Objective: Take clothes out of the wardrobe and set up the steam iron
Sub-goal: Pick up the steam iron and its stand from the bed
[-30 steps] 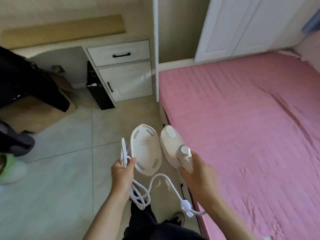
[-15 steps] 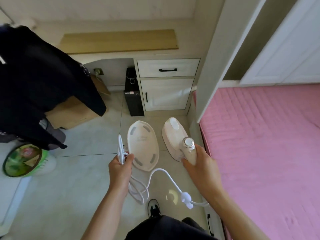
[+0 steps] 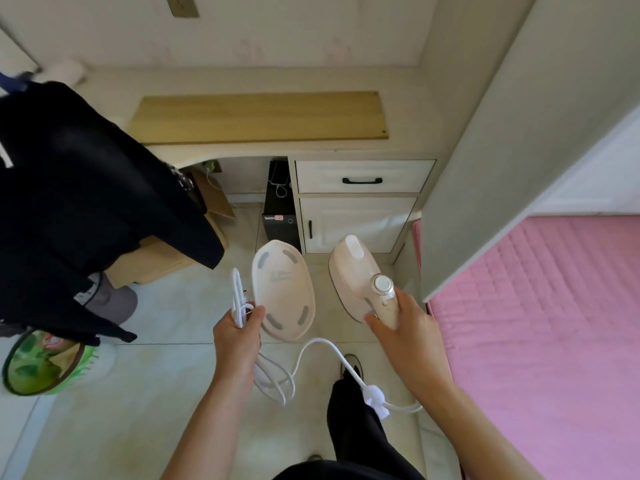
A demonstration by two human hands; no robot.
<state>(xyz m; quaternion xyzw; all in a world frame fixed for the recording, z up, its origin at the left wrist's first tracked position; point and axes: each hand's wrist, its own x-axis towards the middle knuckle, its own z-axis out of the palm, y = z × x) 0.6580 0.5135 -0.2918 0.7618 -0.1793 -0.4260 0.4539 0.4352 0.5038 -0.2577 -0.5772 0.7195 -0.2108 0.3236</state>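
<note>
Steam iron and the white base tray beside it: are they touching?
Apart. The head view shows floor between the steam iron and the tray.

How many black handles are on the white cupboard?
2. One long handle lies across the drawer; one short handle stands upright on the left edge of the door beneath it. Others may be hidden.

Pale tiled floor (image 3: 166,393) runs beneath both hands (image 3: 239,344). Ahead of them stands a white cabinet (image 3: 360,206) with a black computer tower (image 3: 280,216) just beside it. Beyond the left hand sit a cardboard box (image 3: 162,258) and a green basket (image 3: 41,362). Beside the right hand (image 3: 405,334) lies a pink bed (image 3: 540,327).
</note>
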